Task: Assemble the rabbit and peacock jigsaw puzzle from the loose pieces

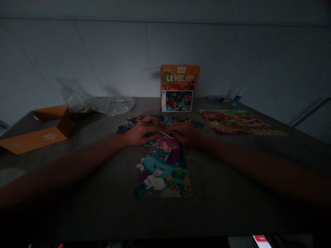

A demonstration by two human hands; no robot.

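A partly assembled jigsaw puzzle (165, 172) lies flat in front of me, with white rabbits, a frog and a purple part at its top. Just above its far end, my left hand (141, 132) and my right hand (186, 133) come close together. Between their fingertips is a small puzzle piece (167, 134), tilted so that its pale edge shows. Both hands have curled fingers and appear to pinch it; the dim light hides its picture. Loose puzzle pieces (125, 128) lie beyond and beside my left hand, and more loose pieces (195, 123) beyond my right.
An orange "LEVEL UP!" box (180, 77) stands at the back, a picture card (177, 101) leaning on it. Another puzzle (240, 122) lies at the right, near a small bottle (237, 98). Leftward are an open orange box part (38, 139) and clear plastic bags (113, 105).
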